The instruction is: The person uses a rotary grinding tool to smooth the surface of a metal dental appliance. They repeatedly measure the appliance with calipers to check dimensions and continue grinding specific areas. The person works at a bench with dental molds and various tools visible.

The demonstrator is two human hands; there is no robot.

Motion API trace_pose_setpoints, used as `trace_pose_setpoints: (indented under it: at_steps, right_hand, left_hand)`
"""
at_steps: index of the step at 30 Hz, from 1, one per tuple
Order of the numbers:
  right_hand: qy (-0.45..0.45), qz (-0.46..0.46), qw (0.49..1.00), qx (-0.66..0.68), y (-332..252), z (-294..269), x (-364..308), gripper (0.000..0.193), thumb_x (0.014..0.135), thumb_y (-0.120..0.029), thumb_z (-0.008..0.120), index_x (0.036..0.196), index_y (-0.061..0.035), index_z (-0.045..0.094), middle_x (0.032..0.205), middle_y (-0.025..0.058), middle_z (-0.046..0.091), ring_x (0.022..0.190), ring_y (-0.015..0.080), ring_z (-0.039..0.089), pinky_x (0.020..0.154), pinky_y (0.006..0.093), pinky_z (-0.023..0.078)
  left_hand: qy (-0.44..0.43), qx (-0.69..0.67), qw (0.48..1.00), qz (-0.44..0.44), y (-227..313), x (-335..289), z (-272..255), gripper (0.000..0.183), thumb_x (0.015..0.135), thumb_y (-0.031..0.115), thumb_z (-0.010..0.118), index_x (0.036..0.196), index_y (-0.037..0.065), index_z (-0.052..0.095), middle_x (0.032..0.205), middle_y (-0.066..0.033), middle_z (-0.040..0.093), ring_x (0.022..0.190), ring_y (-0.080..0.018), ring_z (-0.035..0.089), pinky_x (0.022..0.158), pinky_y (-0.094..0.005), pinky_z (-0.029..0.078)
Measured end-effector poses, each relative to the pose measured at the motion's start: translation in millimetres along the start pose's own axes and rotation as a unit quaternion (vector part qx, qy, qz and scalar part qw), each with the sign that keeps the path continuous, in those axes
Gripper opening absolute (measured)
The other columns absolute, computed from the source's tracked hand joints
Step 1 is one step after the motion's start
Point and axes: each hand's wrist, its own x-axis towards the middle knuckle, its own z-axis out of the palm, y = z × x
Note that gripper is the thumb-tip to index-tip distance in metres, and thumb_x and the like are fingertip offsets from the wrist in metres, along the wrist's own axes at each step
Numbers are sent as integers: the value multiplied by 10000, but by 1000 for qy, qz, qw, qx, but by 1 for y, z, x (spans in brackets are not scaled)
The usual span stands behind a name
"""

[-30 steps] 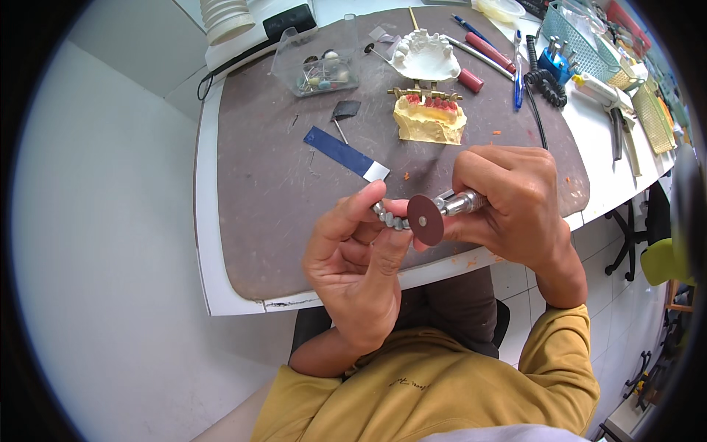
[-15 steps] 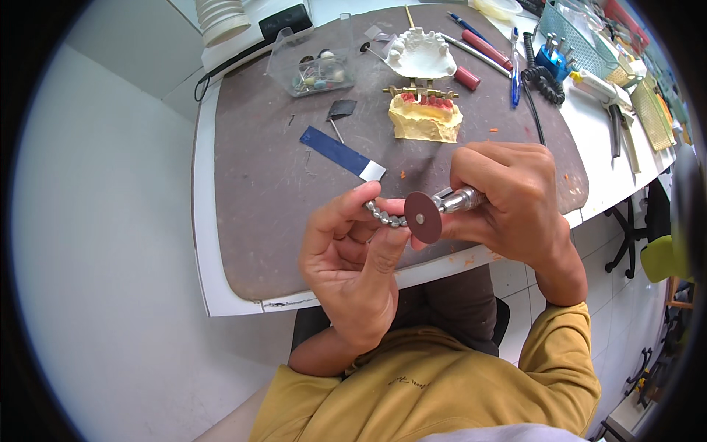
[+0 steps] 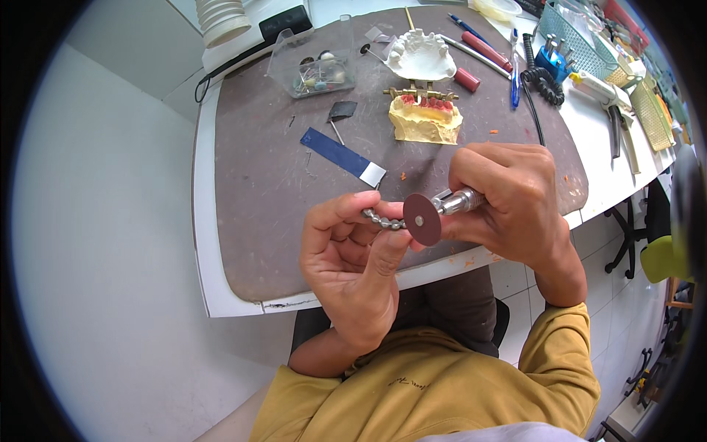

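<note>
Between the thumb and fingers of my left hand (image 3: 361, 258) is a curved metal dental bridge (image 3: 382, 219), a row of small silver tooth shapes. My right hand (image 3: 508, 199) grips a silver rotary handpiece (image 3: 462, 200). On its tip sits a round reddish-brown abrasive disc (image 3: 423, 219), which hides the bridge's right end; whether the two touch I cannot tell. Beyond my hands stands a yellow dental model (image 3: 426, 121) with red parts along its ridge, joined by a brass hinge (image 3: 420, 94) to a white plaster jaw model (image 3: 420, 59).
A strip of blue abrasive paper (image 3: 333, 151) and a dark square-headed tool (image 3: 342, 110) lie on the brown mat (image 3: 258, 214). A clear box (image 3: 313, 70) of polishing bits stands far left. Pens, a blue bur holder (image 3: 554, 60), a coiled cable (image 3: 543, 87) and a torch (image 3: 600, 87) are at right.
My left hand has shifted very slightly, and the bridge's left end has dipped and tilted a little. The disc and my right hand have stayed almost in place.
</note>
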Motion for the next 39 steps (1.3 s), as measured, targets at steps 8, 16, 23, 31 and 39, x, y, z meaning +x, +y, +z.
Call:
trace_pose_setpoints:
  at_steps: [8,16,23,31,39]
  right_hand:
    - [-2,3,1000,-4,0,-1,0,471,587,-484,759,640,-74,535,506,12,507,438,186,533,403,293,383]
    - [3,1,1000,-2,0,-1,0,474,586,-488,757,641,-74,532,508,12,499,439,187,531,402,295,381]
    - [9,1,1000,4,0,2,0,479,582,-495,754,630,-78,525,501,10,489,431,184,520,397,296,372]
    - [-7,11,1000,-12,0,-2,0,480,579,-499,754,632,-76,533,497,11,490,422,181,517,393,298,371]
    - [5,2,1000,3,0,-1,0,470,589,-487,755,644,-69,547,508,17,507,434,187,531,398,295,382]
  left_hand:
    - [-1,-21,1000,-3,0,0,1,379,829,9,625,1163,10,447,976,-74,566,933,-238,614,900,-371,483]
    - [-2,-18,1000,-7,2,0,2,374,831,16,627,1158,14,446,974,-71,562,940,-230,608,904,-367,481]
    - [1,-22,1000,-9,1,1,2,364,830,13,628,1144,18,445,969,-67,578,920,-180,611,909,-358,481]
    - [2,-39,999,-17,3,2,4,352,830,2,621,1133,19,443,959,-68,599,907,-160,608,913,-357,486]
    - [-1,-22,1000,-14,3,1,3,356,826,29,638,1127,19,448,958,-65,563,921,-172,597,897,-338,482]
